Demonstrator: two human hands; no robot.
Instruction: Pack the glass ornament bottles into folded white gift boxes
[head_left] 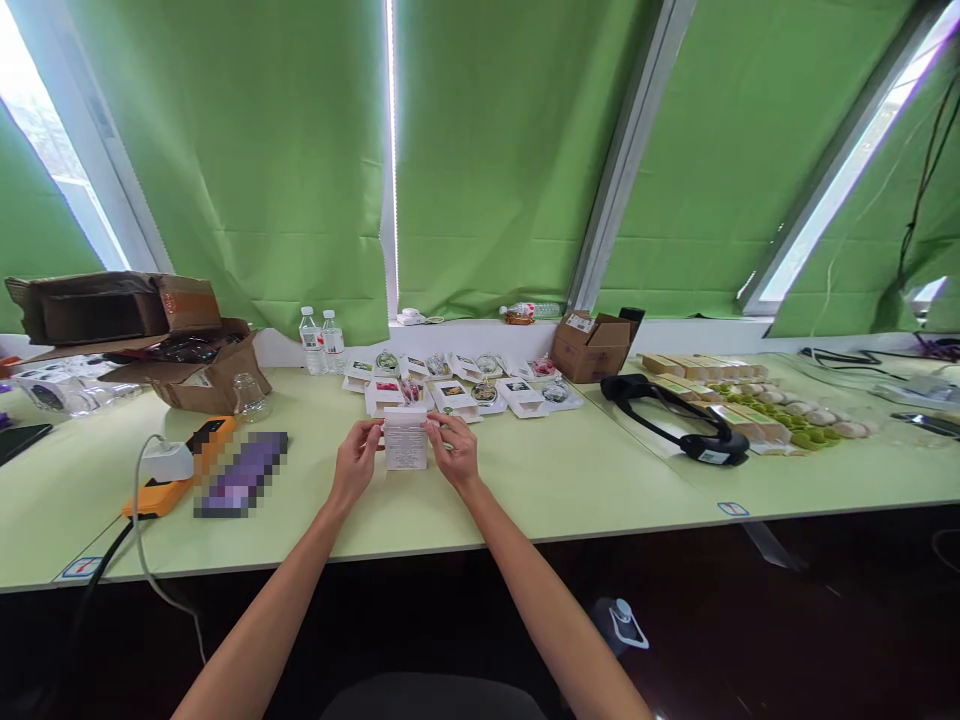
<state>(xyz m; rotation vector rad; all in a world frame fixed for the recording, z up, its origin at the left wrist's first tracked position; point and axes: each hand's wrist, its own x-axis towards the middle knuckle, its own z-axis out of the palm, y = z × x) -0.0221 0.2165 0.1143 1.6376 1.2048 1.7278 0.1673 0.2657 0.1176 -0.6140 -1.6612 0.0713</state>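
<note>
My left hand (355, 459) and my right hand (454, 450) hold a small white box (406, 441) between them, just above the pale green table (570, 480). The left fingers grip its left edge and the right fingers its right and top edge. The box stands upright with small print on the side facing me. Just behind it lie several open white boxes (454, 396) with small round trinkets in them, spread in rows across the table.
To the left lie an orange power strip (184, 466) with a white charger (166, 461), a glass jar (247, 396), open cardboard boxes (191, 372) and two water bottles (321, 341). To the right are a small cardboard box (592, 347), a black headset (686, 422) and long boxes with green and beige items (780, 413).
</note>
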